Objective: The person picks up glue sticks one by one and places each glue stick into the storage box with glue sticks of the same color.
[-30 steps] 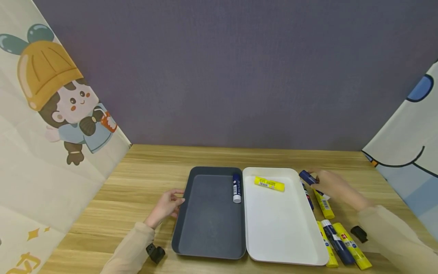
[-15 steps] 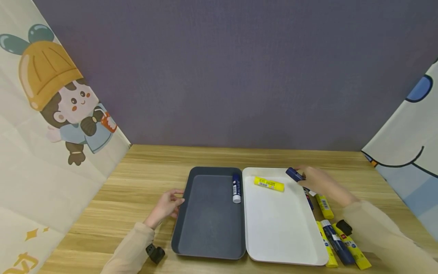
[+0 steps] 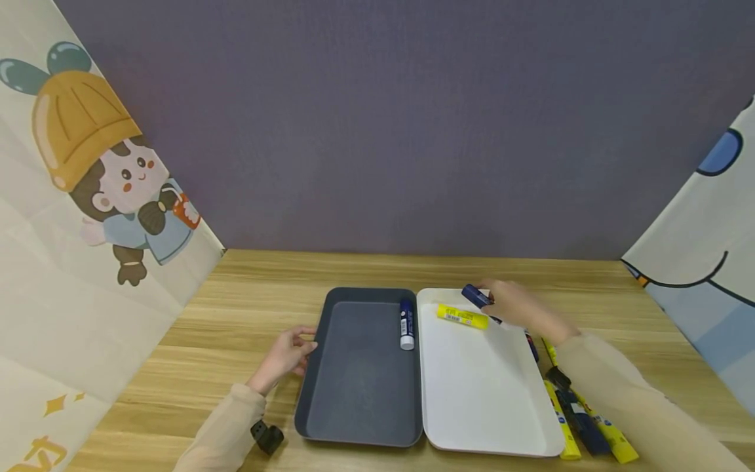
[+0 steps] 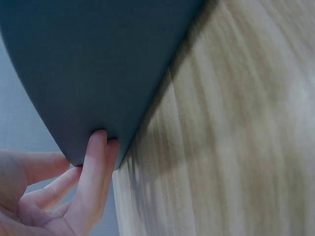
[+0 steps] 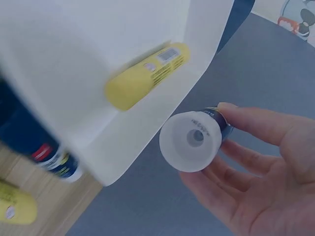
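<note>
My right hand point(image 3: 513, 305) pinches a dark blue glue stick point(image 3: 476, 295) with a white end over the far part of the white tray point(image 3: 489, 393). In the right wrist view the white hollow end of this glue stick point(image 5: 192, 142) faces the camera. Below it in the tray lies a yellow glue stick point(image 3: 462, 316). My left hand point(image 3: 287, 357) touches the left side of the dark grey tray point(image 3: 360, 373); in the left wrist view, fairly straight fingers point(image 4: 93, 172) rest against its outer wall. Another blue glue stick point(image 3: 407, 324) lies along the grey tray's right side.
The two trays stand side by side on the wooden table point(image 3: 259, 282). Right of the white tray lie several yellow and blue glue sticks, including a yellow one point(image 3: 563, 423), partly hidden by my right sleeve point(image 3: 631, 393). A grey wall point(image 3: 413, 131) rises behind the table.
My right hand has moved left with the blue glue stick, from the right of the white tray to over its far part. My left hand has stayed at the grey tray.
</note>
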The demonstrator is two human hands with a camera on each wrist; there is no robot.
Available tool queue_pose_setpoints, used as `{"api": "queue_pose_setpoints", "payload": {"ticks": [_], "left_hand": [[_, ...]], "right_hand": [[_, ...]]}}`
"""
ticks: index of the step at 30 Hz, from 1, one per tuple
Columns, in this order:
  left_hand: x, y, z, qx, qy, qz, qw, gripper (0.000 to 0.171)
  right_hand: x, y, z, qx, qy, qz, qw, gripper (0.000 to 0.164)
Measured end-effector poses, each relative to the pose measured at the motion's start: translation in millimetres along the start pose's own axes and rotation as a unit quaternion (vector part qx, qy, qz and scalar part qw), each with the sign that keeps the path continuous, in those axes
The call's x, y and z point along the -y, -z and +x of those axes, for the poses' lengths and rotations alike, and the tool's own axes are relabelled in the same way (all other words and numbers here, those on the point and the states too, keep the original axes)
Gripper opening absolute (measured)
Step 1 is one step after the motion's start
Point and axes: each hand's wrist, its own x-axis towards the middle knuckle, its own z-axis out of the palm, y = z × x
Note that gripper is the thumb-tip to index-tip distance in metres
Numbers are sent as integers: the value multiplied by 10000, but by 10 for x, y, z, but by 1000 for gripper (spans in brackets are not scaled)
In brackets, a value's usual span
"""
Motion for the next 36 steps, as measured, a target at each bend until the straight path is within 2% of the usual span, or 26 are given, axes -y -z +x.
{"api": "queue_pose_setpoints", "payload": {"ticks": [8,18,25,36], "left_hand": [[14,-4,10,-20,70,-87,9999,33],[10,12,-8,44,45,-5,10000,32],[1,15,-13,68,58,4,10000,32],[-20,0,-9,114,59,-26,9999,33]], "right_hand": [[227,-31,128,134,165,26,9998,46],[468,-119,247,89,477,-31,9988,43],[628,-152,297,174,474,-107,9987,43],[796,-219,376,214,578,85,9981,42]]}}
